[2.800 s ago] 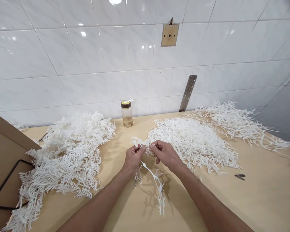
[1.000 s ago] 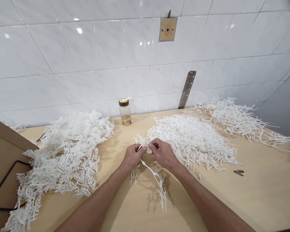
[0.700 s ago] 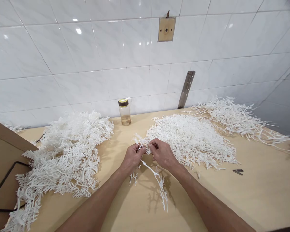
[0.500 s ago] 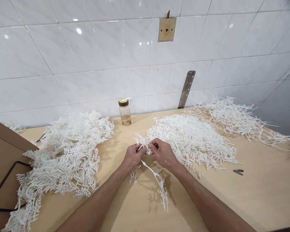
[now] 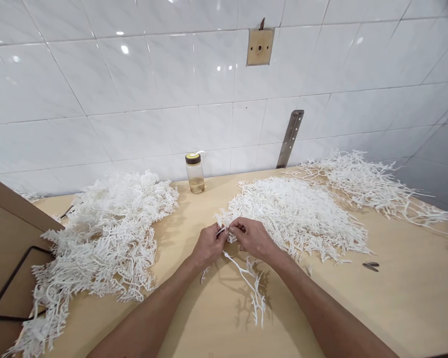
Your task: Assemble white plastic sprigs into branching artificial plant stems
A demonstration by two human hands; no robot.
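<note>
My left hand [image 5: 208, 245] and my right hand [image 5: 251, 237] meet over the middle of the wooden table [image 5: 395, 303], fingers pinched. Between them they hold a white branched plastic sprig [image 5: 248, 281]. Its tufted top sticks up above my fingertips, and its long stem with side twigs hangs down toward me over the tabletop. A large heap of similar white sprigs [image 5: 302, 216] lies just right of my right hand.
Another tall heap of white sprigs [image 5: 104, 238] covers the left of the table, and a thinner pile [image 5: 366, 181] lies at the far right. A small jar with a brown lid [image 5: 195, 173] stands by the tiled wall. Small scissors [image 5: 370, 266] lie at right. A cardboard box [image 5: 3, 248] stands at left.
My hands have stayed together on the sprig and shifted slightly right. The hanging stem has swung a little to the right and lower.
</note>
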